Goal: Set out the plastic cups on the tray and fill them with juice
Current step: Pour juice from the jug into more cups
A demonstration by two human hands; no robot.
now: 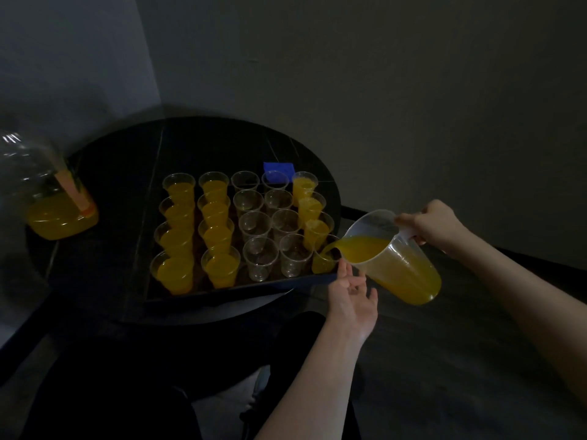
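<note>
A dark tray [222, 292] on a round black table holds several clear plastic cups in rows. The two left columns and the right column hold orange juice; the two middle columns, such as one cup [260, 258], are empty. My right hand [435, 225] grips the handle of a clear jug [397, 258] tilted left, and juice runs from its spout into the nearest right-column cup [325, 260]. My left hand [351, 295] hovers palm up with relaxed fingers at the tray's near right corner, just under the jug, holding nothing.
A large clear bottle [47, 198] with orange juice in its bottom stands on the table's left edge. A blue patch [279, 169] lies behind the tray. Walls close in behind the table [111, 185]. My dark-clothed legs are below.
</note>
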